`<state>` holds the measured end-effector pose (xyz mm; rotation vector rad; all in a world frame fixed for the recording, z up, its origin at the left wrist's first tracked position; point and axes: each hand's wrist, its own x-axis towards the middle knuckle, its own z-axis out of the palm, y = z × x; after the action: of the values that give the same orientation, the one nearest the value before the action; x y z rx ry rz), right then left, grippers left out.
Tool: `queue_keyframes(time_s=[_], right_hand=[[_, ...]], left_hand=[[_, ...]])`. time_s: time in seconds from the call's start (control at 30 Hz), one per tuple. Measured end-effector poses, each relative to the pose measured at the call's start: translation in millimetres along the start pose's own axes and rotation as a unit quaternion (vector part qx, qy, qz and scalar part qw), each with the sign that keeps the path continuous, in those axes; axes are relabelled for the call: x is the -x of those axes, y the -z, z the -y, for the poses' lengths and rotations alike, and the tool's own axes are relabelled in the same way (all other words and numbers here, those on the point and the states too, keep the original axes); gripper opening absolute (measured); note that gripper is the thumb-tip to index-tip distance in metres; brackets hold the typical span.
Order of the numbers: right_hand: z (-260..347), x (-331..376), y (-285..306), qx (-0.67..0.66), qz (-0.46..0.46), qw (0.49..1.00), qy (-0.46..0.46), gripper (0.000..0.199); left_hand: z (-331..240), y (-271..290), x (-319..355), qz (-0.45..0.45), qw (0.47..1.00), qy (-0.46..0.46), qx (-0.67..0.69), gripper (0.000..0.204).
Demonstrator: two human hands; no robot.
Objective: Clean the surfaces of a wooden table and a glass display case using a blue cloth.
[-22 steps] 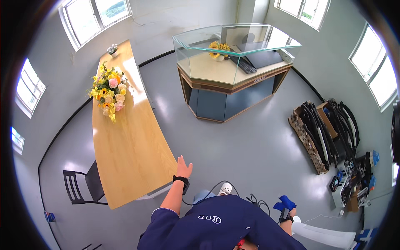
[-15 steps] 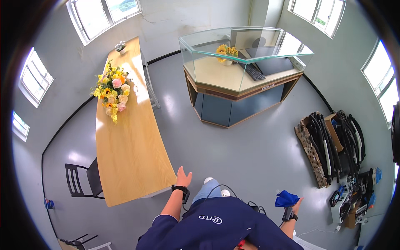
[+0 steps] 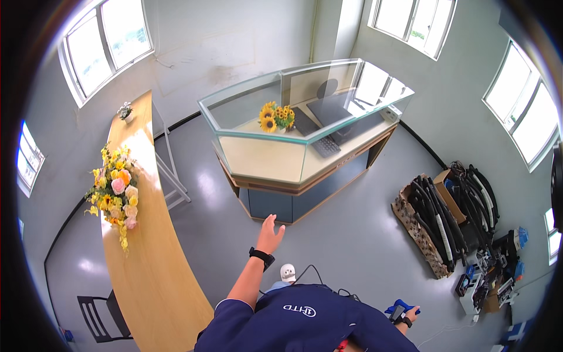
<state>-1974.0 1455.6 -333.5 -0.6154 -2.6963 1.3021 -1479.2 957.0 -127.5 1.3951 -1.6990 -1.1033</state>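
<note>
My left hand [image 3: 270, 236] reaches forward with its fingers stretched and nothing in it. It overlaps the lower front corner of the glass-topped counter [image 3: 270, 202] in the picture, and I see no contact. Out at the lower right, my right hand [image 3: 413, 314] grips a crumpled blue cloth [image 3: 396, 306]. Through the glass of the counter show a pot of sunflowers [image 3: 275, 117], a black keyboard [image 3: 326, 147] and a dark monitor [image 3: 334, 111]. Both wrists wear black bands.
On my left a long wooden table [image 3: 158, 276] bears a flower bouquet [image 3: 119, 190] and a small potted plant [image 3: 125, 112]. A black chair [image 3: 105, 317] stands beside it. At right are a cardboard box of black tubes [image 3: 431, 226] and a heap of equipment [image 3: 489, 278].
I have moved toward the counter, which now looks nearer. My left hand has risen forward, away from the table's end. The blue cloth is bunched more tightly at my right hand.
</note>
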Motion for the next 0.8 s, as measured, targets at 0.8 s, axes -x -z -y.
queue_keyframes(time_s=[0.8], right_hand=[[574, 210, -319, -0.544, 0.425, 0.721, -0.059, 0.06]], left_hand=[[-115, 33, -197, -0.45, 0.864, -0.223, -0.051, 0.016]])
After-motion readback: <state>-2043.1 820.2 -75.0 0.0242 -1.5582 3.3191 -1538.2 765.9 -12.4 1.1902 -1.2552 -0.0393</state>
